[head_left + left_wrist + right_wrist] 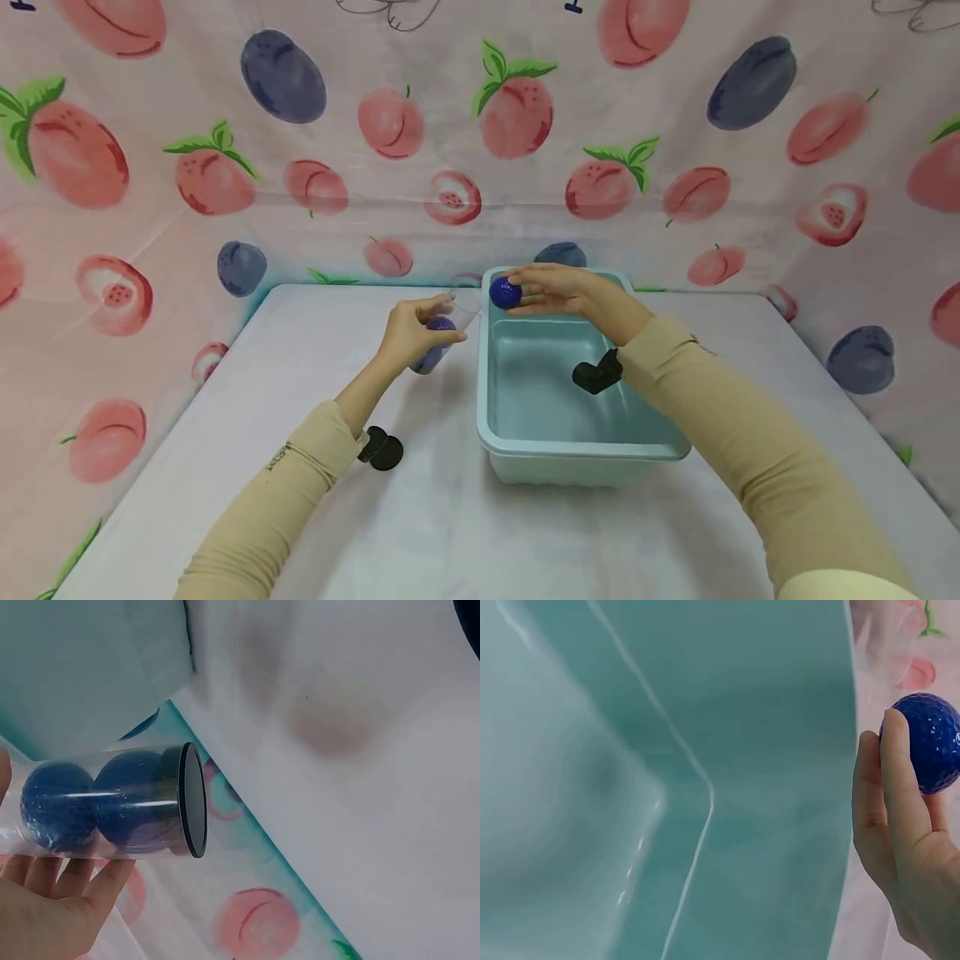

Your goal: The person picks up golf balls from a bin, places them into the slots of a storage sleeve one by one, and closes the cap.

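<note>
My left hand [417,327] grips a clear plastic tube [105,754], tilted, left of the bin. Inside the tube two blue golf balls [135,799] sit in a row against its black end cap [195,801]. Its other end, toward the bin, is see-through. My right hand [558,289] pinches another blue golf ball [928,742] in its fingertips, over the bin's far left corner. In the head view this ball [506,292] is close to the tube's upper end.
A light blue-green bin [585,451] with a divided inside stands on the white table [450,533]. Black wrist-camera parts show at the left cuff [386,452] and right cuff [597,373]. A fruit-print cloth [517,183] hangs behind and around the table.
</note>
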The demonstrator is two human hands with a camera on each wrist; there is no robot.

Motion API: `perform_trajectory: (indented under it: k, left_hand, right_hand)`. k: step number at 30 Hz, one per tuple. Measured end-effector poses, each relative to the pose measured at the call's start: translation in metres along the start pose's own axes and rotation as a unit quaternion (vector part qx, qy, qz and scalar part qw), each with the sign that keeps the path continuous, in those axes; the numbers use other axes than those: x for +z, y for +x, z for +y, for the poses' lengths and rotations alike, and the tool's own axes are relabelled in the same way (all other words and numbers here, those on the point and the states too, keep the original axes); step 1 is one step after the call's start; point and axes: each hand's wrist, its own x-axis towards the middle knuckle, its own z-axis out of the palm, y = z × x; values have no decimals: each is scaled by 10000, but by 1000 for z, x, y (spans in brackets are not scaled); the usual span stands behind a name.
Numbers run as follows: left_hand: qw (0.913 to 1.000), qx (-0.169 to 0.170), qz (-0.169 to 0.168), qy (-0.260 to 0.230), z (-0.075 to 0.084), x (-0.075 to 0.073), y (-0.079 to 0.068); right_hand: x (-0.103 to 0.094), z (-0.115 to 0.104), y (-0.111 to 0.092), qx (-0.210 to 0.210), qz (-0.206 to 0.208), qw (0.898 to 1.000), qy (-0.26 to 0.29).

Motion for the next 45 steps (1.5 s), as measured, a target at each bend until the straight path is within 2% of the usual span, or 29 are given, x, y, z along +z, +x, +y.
perform_trajectory:
  k: [6,15,21,28,31,39,45]
  left_hand:
    - [9999,69,-75,-126,-8,-8,13]
    - [9990,309,-277,-185,-15,-11,31]
    - [9985,290,-366,-285,-18,-16,36]
    - [9986,414,-308,-82,-18,-17,38]
    - [9983,471,-349,47,-17,-19,38]
    - [9982,355,-463,153,-16,-25,32]
    - [9988,178,-391,217,-21,-32,29]
  right_hand:
    - [11,-9,10,-181,96,9998,-23]
    - [23,-16,21,-254,222,9994,-50]
    - [31,-17,31,-312,469,9984,111]
    - [37,-15,31,-318,435,9983,211]
    - [40,-14,29,-360,379,9986,72]
    - [46,-12,24,-471,572,9972,-77]
    - [52,-11,18,-495,574,9971,16]
